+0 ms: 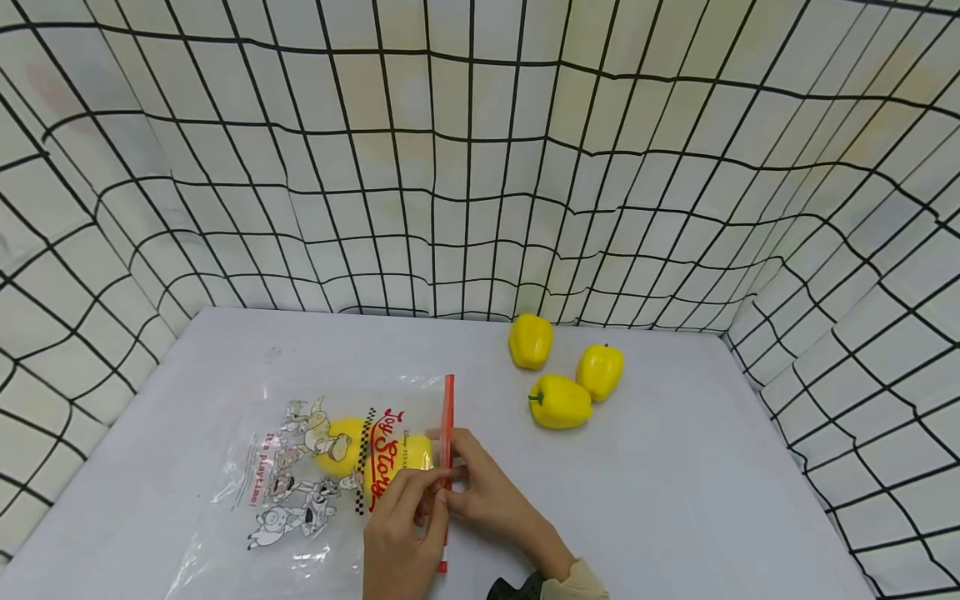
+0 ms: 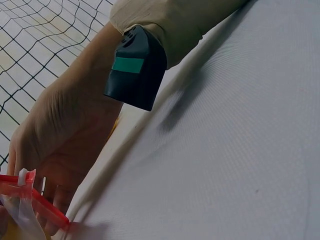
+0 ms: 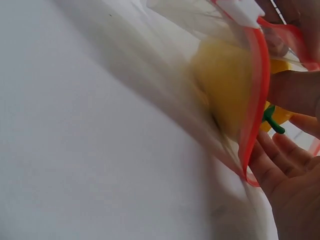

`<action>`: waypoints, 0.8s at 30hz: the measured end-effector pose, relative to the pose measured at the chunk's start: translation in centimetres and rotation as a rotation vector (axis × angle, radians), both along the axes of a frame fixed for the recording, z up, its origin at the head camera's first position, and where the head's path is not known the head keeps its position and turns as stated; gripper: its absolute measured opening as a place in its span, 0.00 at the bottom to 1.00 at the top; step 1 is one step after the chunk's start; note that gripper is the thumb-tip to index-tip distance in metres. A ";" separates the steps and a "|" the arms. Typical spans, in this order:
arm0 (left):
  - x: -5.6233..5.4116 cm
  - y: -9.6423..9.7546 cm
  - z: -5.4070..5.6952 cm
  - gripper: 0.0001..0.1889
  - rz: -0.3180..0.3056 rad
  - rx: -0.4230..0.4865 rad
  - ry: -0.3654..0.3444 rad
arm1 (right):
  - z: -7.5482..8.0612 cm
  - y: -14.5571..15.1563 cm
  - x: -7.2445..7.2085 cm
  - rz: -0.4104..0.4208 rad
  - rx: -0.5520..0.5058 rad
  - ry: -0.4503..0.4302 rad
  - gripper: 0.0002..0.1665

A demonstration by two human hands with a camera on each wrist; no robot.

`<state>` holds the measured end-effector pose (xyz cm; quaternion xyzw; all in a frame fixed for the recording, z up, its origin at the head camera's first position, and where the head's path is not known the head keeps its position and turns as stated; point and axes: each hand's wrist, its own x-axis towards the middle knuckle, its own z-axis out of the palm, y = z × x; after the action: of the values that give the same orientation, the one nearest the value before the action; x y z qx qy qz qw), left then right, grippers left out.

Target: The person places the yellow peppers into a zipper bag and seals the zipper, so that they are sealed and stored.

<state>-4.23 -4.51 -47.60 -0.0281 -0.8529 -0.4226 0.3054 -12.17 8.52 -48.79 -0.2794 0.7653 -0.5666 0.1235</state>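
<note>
A clear zip bag [image 1: 247, 467] with printed cartoon figures and a red zip edge [image 1: 448, 408] lies on the table. Yellow bell peppers [image 1: 411, 452] show through its plastic, one with a green stem [image 3: 273, 120] by the parted mouth in the right wrist view. My left hand [image 1: 405, 521] pinches the zip edge from the near side. Beside it, my right hand [image 1: 491, 492] grips the same edge from the right, its fingers partly hidden by the bag. A white slider [image 3: 242, 11] sits on the zip near the fingers.
Three more yellow bell peppers [image 1: 531, 342] [image 1: 600, 372] [image 1: 561, 402] sit on the white table [image 1: 675, 492], right of the bag and farther back. Black wire mesh [image 1: 472, 167] over pale sheeting stands around the back and sides.
</note>
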 end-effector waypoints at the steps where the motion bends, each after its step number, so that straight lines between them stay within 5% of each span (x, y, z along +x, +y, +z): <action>1: 0.0 0.0 0.0 0.20 -0.002 0.003 -0.001 | -0.1 -0.1 0.0 -0.001 0.001 0.015 0.45; 15: -0.1 0.0 -0.1 0.18 0.009 -0.014 0.000 | -0.4 -0.4 0.4 0.053 -0.137 -0.176 0.44; 24: -0.1 -0.1 0.0 0.19 0.010 -0.025 0.013 | -0.2 -0.5 0.8 -0.001 -0.030 -0.152 0.30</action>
<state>-4.32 -4.57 -47.63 -0.0304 -0.8561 -0.4102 0.3128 -11.39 8.03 -48.98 -0.2371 0.7452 -0.5977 0.1769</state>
